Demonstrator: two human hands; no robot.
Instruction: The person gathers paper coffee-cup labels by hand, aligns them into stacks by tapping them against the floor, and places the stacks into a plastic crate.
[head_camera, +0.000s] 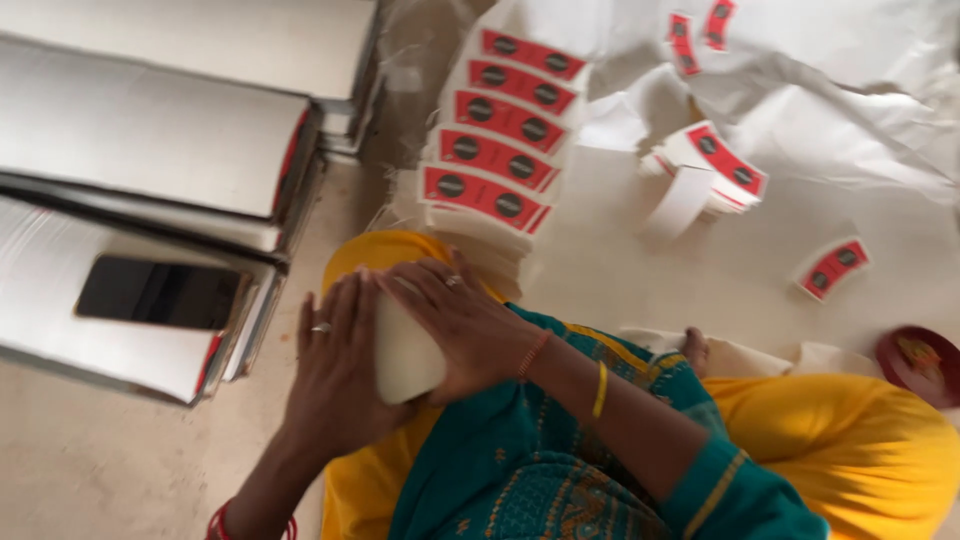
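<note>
My left hand (340, 365) and right hand (455, 320) press a white stack of paper cards (403, 352) between both palms, fingers wrapped on it, over my lap (yellow cloth). Just beyond lies a fanned row of red-printed labels (495, 150). A dark phone (160, 293) rests on grey board stacks (150, 140) at left.

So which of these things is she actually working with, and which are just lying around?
In use:
left hand
right hand
white stack pressed between both hands
fanned red labels just ahead

Lying about:
phone
sheet piles
loose labels
red dish
</note>
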